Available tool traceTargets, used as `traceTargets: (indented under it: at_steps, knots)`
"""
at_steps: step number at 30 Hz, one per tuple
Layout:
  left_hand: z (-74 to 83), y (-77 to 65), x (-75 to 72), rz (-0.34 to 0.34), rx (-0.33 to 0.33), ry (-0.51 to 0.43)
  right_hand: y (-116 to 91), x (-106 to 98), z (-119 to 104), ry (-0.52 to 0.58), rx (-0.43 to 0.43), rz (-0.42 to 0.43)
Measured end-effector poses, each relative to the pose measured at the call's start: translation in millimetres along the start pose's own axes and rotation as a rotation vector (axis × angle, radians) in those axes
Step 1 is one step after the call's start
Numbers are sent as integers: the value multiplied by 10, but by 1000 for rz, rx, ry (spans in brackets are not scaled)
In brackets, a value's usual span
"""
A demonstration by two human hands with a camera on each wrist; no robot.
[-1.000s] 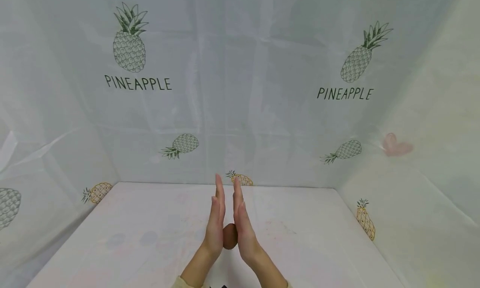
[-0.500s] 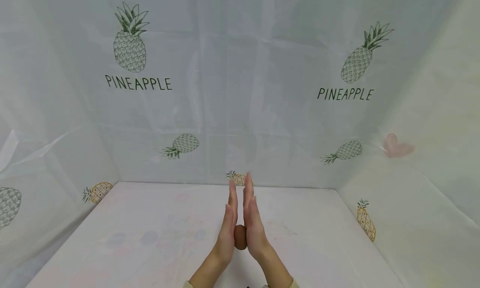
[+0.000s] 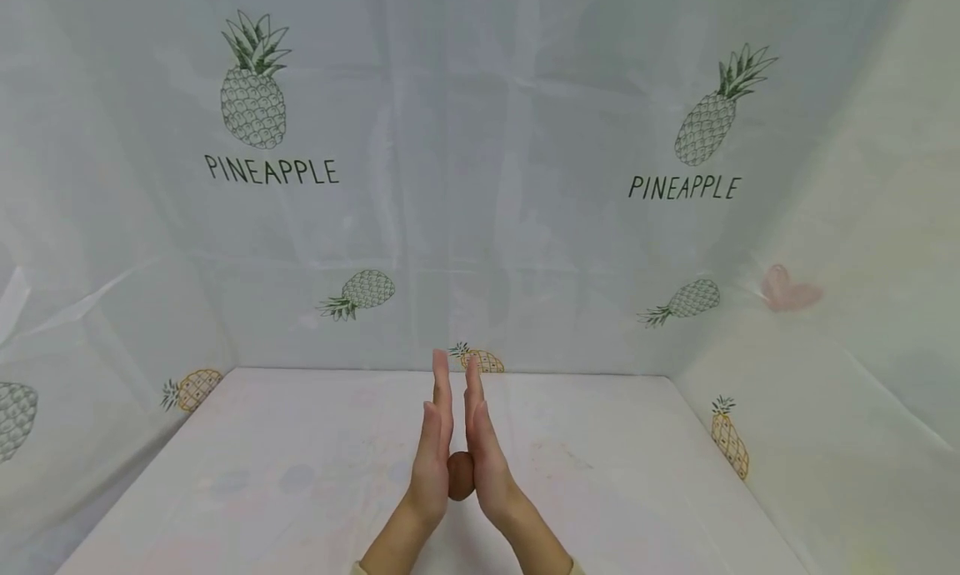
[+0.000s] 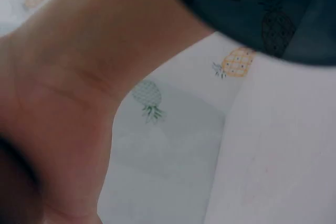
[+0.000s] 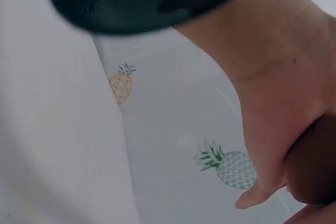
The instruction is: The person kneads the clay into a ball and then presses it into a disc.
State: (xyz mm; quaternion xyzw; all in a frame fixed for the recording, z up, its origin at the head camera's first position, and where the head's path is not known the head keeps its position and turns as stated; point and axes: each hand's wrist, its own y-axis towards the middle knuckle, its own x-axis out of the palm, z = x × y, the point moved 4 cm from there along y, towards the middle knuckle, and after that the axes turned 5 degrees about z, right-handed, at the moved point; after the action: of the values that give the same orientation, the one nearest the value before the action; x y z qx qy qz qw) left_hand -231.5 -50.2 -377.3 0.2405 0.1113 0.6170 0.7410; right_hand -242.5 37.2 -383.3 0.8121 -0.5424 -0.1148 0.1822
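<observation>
Half of this hold comes from the left hand (image 3: 430, 462), flat and open in shape, fingers extended away from the wrist, palm turned inward. Against that palm sits the brown ball (image 3: 461, 476), slightly taller than wide, lodged toward the heels of both hands and touching each; what it is made of cannot be told. On the ball's other side, the right hand (image 3: 489, 465) mirrors its partner: straight fingers, thumb uncurled, so the ball rests between palms rather than in a grip. Beyond it, only a narrow gap parts the two sets of fingers. Beneath both hands lies the table (image 3: 615, 467), and the ball appears to hang above it.

The step looks like rolling the ball between the palms. Doing it well probably calls for gentle, matched pressure from left and right, since a heavier push could flatten the ball, and a tilt could let it slip toward the wrists. Parallel palms and short, even strokes would suit its shape best.
</observation>
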Motion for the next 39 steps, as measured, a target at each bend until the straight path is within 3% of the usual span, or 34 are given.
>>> traceTargets:
  at_steps: [8, 20, 28, 39]
  knots:
    - [-43, 32, -89, 71, -65, 15, -45, 101, -106, -18, -10, -13]
    - [-148, -11, 91, 0, -128, -24, -56, -28, -191, -16, -55, 38]
    - [-80, -32, 127, -27, -42, 8, -29, -50, -171, 39, -46, 33]
    - [-34, 15, 3, 13, -11, 36, -16, 29, -60, 5, -21, -7]
